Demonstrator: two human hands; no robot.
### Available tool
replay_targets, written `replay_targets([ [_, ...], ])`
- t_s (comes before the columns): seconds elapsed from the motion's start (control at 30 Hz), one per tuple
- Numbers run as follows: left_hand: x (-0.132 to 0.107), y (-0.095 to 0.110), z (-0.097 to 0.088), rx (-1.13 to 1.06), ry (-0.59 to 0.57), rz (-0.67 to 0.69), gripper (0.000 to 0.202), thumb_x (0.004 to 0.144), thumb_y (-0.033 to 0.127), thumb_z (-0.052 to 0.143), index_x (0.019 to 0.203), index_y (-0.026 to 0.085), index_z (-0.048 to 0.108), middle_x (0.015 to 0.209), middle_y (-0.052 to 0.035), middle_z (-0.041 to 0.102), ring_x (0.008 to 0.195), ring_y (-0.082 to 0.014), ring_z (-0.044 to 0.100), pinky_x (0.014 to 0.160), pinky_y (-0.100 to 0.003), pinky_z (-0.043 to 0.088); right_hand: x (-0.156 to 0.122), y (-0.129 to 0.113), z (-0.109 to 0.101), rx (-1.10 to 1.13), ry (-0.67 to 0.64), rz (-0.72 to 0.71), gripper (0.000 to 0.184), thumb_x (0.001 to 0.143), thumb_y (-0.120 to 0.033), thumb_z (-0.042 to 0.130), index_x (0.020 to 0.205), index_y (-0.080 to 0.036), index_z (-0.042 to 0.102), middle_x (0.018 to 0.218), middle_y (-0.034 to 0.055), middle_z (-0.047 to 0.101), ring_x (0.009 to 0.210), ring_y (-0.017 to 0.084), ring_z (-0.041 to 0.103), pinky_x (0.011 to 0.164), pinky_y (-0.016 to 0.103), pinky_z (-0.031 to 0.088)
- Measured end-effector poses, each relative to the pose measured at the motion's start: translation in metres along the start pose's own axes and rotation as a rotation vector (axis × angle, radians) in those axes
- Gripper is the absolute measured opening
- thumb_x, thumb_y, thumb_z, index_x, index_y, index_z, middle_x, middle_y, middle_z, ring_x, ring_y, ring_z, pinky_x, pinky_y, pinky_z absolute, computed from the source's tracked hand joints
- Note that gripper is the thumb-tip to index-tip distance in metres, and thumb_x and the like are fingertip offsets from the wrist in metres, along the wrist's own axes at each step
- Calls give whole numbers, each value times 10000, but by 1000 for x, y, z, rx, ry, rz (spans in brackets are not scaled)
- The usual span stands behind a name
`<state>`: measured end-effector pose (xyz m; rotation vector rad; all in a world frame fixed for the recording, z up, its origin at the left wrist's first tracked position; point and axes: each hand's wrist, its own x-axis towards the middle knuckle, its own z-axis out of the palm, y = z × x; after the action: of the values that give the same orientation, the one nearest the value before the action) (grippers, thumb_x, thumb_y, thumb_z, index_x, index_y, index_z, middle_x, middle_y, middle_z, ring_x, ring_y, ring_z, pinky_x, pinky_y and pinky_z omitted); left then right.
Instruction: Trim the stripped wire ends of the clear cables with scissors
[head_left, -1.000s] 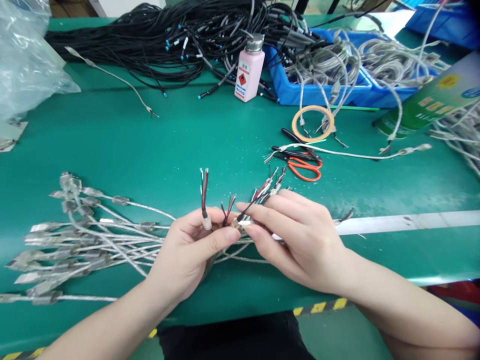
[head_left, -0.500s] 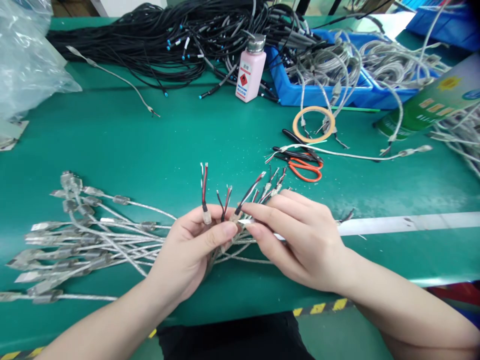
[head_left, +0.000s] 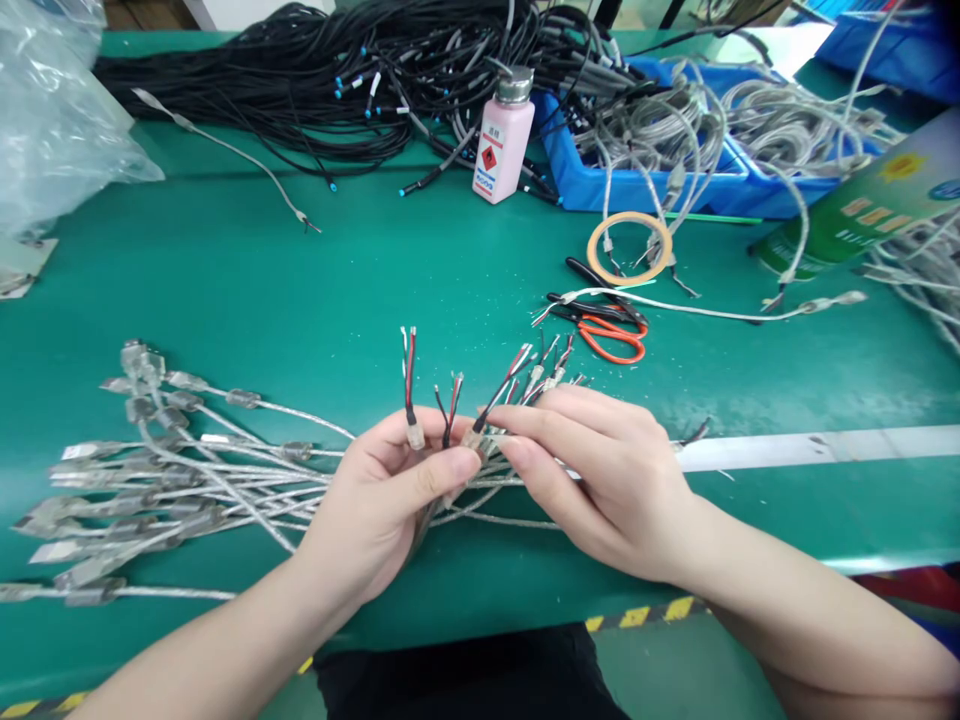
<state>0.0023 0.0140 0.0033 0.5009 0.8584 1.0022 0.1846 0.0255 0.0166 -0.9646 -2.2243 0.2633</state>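
My left hand (head_left: pixel 397 480) is closed around several clear-jacketed cables (head_left: pixel 415 432), whose ends stick up with red, black and white wires. Its thumb presses against the cable end (head_left: pixel 475 430) that leans right. My right hand (head_left: pixel 600 470) is closed in a pinch just beside that cable end, index finger and thumb nearly together. Whatever lies between those fingertips is too small to make out. More wire ends (head_left: pixel 555 375) show behind the right fingers. To the left fan out the cables' USB plugs (head_left: pixel 82 478) and grey ferrite lumps (head_left: pixel 180 520).
Beyond my hands lie cutters with red handles (head_left: pixel 611 343), a tape roll (head_left: pixel 630 248) and a pink bottle (head_left: pixel 501 145). Blue bins (head_left: pixel 637 195) of cables, a green can (head_left: pixel 840 220) and a black cable bundle (head_left: pixel 225 90) stand at the back. A plastic bag (head_left: pixel 60 110) is far left.
A white pointed sliver at my right fingertips has mostly gone from sight. My right fingers have shifted slightly, and the wires at the cable end are a little more spread. My left hand stays nearly still.
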Motion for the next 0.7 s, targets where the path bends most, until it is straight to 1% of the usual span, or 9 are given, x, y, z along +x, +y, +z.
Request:
replay_targets([
  [0.13, 1, 0, 0, -13, -4, 0, 128, 696, 121, 842, 748, 205, 760, 775, 33, 735, 674, -53, 639, 596, -115, 494, 0, 0, 1, -2, 6, -4, 240, 978, -188, 505, 997, -54, 704, 667, 57, 651, 581, 145, 540, 564, 290, 449],
  [0.33, -1, -1, 0, -18, -13, 5, 138, 695, 114, 842, 741, 213, 758, 775, 46, 744, 673, -47, 645, 602, -113, 496, -2, 0, 2, 47, -25, 13, 242, 955, -160, 532, 1001, -7, 713, 664, 61, 631, 581, 145, 507, 567, 301, 410],
  [0.43, -1, 0, 0, -2, -21, 0, 126, 697, 131, 843, 733, 222, 764, 772, 47, 745, 686, -50, 649, 617, -115, 496, 0, 0, -2, 180, -109, 78, 240, 979, -167, 496, 957, -48, 703, 670, 38, 605, 590, 123, 501, 571, 272, 399],
  [0.5, -1, 0, 0, 16, -11, -7, 119, 686, 145, 851, 725, 219, 766, 751, 41, 736, 665, -50, 637, 602, -119, 484, 1, 1, -6, 318, -198, 160, 287, 1010, -197, 450, 850, -103, 668, 644, 5, 553, 586, 103, 486, 573, 246, 394],
  [0.57, 0, 1, 1, 35, -1, -15, 110, 678, 162, 858, 710, 214, 766, 717, 38, 722, 624, -45, 614, 582, -125, 472, 4, 1, -10, 432, -250, 240, 357, 1027, -233, 422, 719, -151, 584, 611, -22, 488, 562, 88, 453, 566, 230, 385],
  [0.63, 1, 1, 1, 59, -3, -31, 95, 680, 196, 861, 710, 210, 772, 691, 33, 717, 603, -47, 607, 583, -132, 474, 6, 0, -12, 502, -245, 285, 388, 1027, -246, 423, 654, -175, 506, 592, -37, 450, 535, 79, 421, 550, 227, 372],
  [0.7, 2, 0, 0, 98, 4, -44, 91, 700, 253, 854, 753, 217, 790, 708, 20, 732, 653, -68, 639, 635, -147, 501, 7, 0, -13, 536, -220, 313, 377, 1030, -251, 416, 674, -184, 522, 587, -41, 453, 524, 80, 421, 536, 230, 365],
])
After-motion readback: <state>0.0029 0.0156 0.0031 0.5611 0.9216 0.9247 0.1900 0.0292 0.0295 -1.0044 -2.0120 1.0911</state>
